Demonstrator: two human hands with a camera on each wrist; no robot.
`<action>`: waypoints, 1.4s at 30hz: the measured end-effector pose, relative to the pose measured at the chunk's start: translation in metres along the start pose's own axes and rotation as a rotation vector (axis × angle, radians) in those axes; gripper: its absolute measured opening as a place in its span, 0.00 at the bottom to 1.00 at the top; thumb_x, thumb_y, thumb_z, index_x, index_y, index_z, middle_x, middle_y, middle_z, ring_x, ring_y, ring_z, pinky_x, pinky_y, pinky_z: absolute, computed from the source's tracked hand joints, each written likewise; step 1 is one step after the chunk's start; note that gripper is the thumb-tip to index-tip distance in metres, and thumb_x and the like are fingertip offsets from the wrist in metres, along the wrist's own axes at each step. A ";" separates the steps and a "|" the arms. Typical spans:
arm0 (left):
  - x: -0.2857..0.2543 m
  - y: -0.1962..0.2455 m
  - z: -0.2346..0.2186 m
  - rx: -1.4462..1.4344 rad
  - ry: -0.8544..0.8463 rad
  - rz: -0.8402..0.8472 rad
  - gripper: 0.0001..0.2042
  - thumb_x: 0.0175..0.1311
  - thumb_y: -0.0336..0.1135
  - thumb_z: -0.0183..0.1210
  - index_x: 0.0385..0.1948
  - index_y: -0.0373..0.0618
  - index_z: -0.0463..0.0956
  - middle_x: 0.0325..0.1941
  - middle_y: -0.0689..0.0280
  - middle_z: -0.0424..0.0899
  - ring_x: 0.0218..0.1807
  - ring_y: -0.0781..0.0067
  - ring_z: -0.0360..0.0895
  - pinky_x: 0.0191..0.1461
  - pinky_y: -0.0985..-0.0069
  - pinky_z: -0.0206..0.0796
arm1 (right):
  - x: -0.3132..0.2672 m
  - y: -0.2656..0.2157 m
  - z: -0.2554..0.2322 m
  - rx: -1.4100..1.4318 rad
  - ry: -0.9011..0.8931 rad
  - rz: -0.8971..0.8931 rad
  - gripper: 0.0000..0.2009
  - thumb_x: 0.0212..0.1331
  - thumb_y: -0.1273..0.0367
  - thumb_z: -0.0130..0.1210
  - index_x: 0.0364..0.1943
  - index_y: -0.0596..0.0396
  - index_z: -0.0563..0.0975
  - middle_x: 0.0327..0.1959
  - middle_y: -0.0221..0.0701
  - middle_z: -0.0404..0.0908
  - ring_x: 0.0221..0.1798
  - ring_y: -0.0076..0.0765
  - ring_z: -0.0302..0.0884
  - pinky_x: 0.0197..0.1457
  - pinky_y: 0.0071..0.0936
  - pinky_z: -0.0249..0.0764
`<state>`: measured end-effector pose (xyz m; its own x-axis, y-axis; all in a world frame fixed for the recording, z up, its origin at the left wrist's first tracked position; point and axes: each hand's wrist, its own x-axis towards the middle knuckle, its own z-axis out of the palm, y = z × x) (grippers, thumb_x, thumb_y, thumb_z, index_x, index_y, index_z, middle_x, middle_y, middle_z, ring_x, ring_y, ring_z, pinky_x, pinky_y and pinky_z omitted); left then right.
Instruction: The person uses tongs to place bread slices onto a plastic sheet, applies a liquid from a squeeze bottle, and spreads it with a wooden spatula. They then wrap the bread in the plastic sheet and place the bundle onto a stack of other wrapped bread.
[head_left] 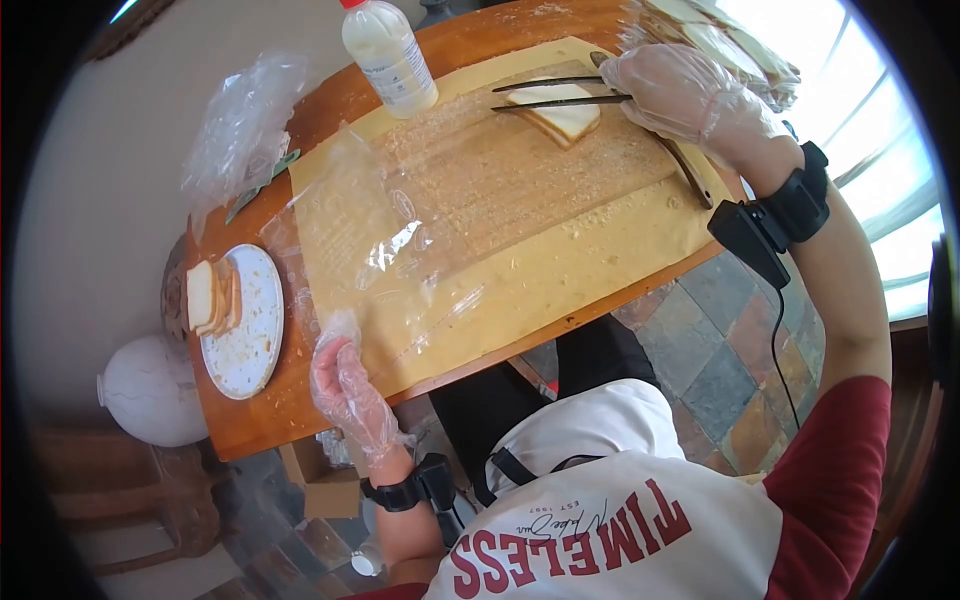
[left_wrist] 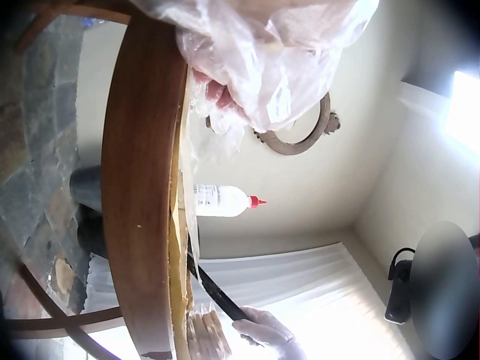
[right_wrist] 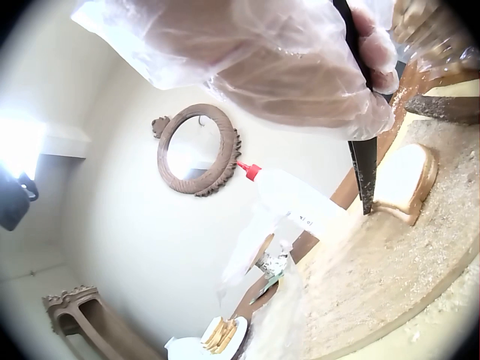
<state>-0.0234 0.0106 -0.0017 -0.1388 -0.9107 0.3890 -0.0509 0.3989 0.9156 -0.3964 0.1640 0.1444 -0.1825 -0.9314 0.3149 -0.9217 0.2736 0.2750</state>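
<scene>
My right hand (head_left: 675, 90), in a clear plastic glove, grips black tongs (right_wrist: 364, 169). The two arms of the tongs reach over stacked white bread slices (head_left: 575, 118) on the crumb-strewn wooden board (head_left: 530, 195). In the right wrist view, one tong tip is right at the bread's crust. My left hand (head_left: 350, 385), also gloved, is at the table's front left edge with its fingers loosely curled and nothing seen in them. Just beyond it, a clear plastic bag (head_left: 350, 220) lies flat over the brown paper (head_left: 560, 290) and part of the board.
A white bottle with a red cap (head_left: 390, 65) stands behind the board. On the left, a white plate (head_left: 255, 365) bears bread slices (head_left: 203, 300). Crumpled plastic (head_left: 245, 120) lies behind it. Bagged bread (head_left: 720, 45) and a knife handle (head_left: 690, 175) are on the right.
</scene>
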 end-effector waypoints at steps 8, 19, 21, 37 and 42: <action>-0.001 0.004 0.000 0.033 0.008 -0.008 0.06 0.64 0.29 0.56 0.38 0.36 0.77 0.42 0.63 0.80 0.45 0.74 0.75 0.53 0.77 0.68 | -0.021 -0.010 -0.043 0.590 -0.320 0.547 0.26 0.62 0.64 0.44 0.64 0.59 0.64 0.24 0.33 0.75 0.27 0.27 0.78 0.32 0.24 0.76; 0.000 0.005 0.000 0.010 -0.025 0.020 0.06 0.64 0.30 0.56 0.37 0.36 0.76 0.42 0.63 0.79 0.46 0.74 0.75 0.53 0.76 0.67 | -0.086 0.000 -0.009 1.326 -0.063 0.804 0.16 0.65 0.60 0.51 0.48 0.59 0.72 0.20 0.24 0.69 0.14 0.15 0.65 0.17 0.12 0.62; 0.000 0.004 0.000 0.001 -0.025 0.020 0.06 0.64 0.30 0.56 0.37 0.36 0.76 0.42 0.63 0.79 0.46 0.74 0.74 0.53 0.76 0.67 | -0.083 -0.002 -0.008 1.272 -0.224 0.822 0.13 0.63 0.61 0.51 0.40 0.59 0.71 0.19 0.25 0.69 0.14 0.18 0.63 0.16 0.15 0.61; 0.000 0.004 0.001 0.024 -0.020 0.000 0.07 0.64 0.30 0.57 0.38 0.37 0.76 0.43 0.62 0.80 0.47 0.73 0.75 0.55 0.74 0.68 | -0.098 -0.003 0.011 1.255 -0.435 0.736 0.12 0.62 0.62 0.52 0.29 0.58 0.71 0.17 0.25 0.69 0.13 0.19 0.66 0.14 0.20 0.61; 0.001 0.006 0.001 0.047 -0.019 0.007 0.07 0.64 0.30 0.57 0.37 0.36 0.76 0.42 0.63 0.80 0.46 0.74 0.75 0.54 0.75 0.68 | -0.101 -0.005 0.010 1.262 -0.424 0.779 0.14 0.62 0.59 0.54 0.29 0.56 0.72 0.16 0.24 0.70 0.13 0.17 0.66 0.16 0.17 0.61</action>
<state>-0.0250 0.0128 0.0042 -0.1585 -0.9056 0.3933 -0.0964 0.4107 0.9067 -0.3766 0.2540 0.1020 -0.6191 -0.7162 -0.3222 -0.1951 0.5376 -0.8203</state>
